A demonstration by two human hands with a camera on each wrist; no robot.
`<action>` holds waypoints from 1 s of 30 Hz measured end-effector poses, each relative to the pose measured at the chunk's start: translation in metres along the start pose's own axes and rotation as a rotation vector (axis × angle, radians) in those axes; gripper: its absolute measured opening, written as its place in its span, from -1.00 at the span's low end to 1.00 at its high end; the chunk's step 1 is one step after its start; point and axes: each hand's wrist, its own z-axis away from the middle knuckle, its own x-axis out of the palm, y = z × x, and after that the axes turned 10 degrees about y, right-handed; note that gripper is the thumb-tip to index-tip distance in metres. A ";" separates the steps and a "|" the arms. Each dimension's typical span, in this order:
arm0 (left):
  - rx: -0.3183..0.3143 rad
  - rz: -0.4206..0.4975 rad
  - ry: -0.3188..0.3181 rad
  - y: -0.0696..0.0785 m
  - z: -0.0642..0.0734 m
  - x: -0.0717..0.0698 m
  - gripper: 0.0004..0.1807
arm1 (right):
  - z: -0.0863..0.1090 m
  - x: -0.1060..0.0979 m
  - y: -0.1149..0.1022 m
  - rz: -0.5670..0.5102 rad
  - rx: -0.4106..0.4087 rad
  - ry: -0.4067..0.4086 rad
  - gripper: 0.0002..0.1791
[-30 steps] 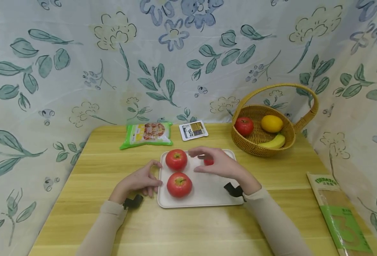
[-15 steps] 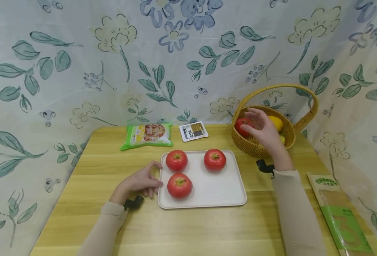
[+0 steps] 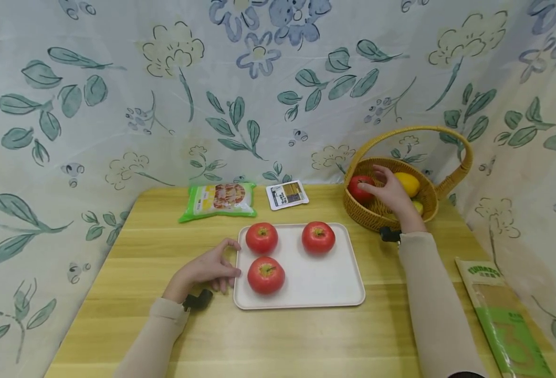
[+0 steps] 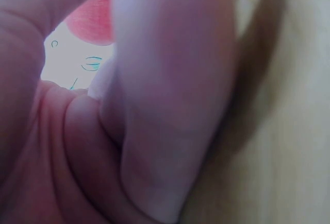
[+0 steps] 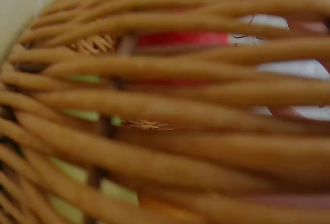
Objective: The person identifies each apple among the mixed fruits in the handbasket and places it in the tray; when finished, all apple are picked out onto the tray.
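Note:
My right hand (image 3: 393, 197) reaches into the wicker basket (image 3: 367, 215), with thumb and fingers spread at the right side of a red apple (image 3: 357, 193). No firm grip on that apple shows. In the right wrist view the basket's weave (image 5: 170, 105) fills most of the picture, with bits of red behind it. Against the left rim of a white tray (image 3: 315, 283) rests my left hand (image 3: 209, 266), thumb and index finger apart at its edge. Red apples lie on the tray: back left (image 3: 261, 238), front left (image 3: 265, 275) and back right (image 3: 318, 237).
In the basket are also a yellow lemon-like fruit (image 3: 407, 184) and a mostly hidden banana (image 3: 418, 207). A green food bag (image 3: 218, 200) and a small white packet (image 3: 287, 195) lie behind the tray. A long flat package (image 3: 504, 320) lies at the right edge. The basket handle (image 3: 415, 129) arches high.
From above the back-right apple on the tray, my right hand has moved up and right to the basket, then lowered slightly toward the apple inside. My left hand has stayed at the tray.

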 end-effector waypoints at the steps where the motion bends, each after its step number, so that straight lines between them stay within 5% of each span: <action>1: 0.000 -0.002 0.000 0.000 0.000 0.000 -0.26 | -0.003 0.000 0.001 0.013 0.006 -0.003 0.13; 30: 0.006 0.008 -0.004 -0.002 -0.003 0.000 -0.26 | -0.028 0.013 0.020 0.049 0.042 -0.113 0.04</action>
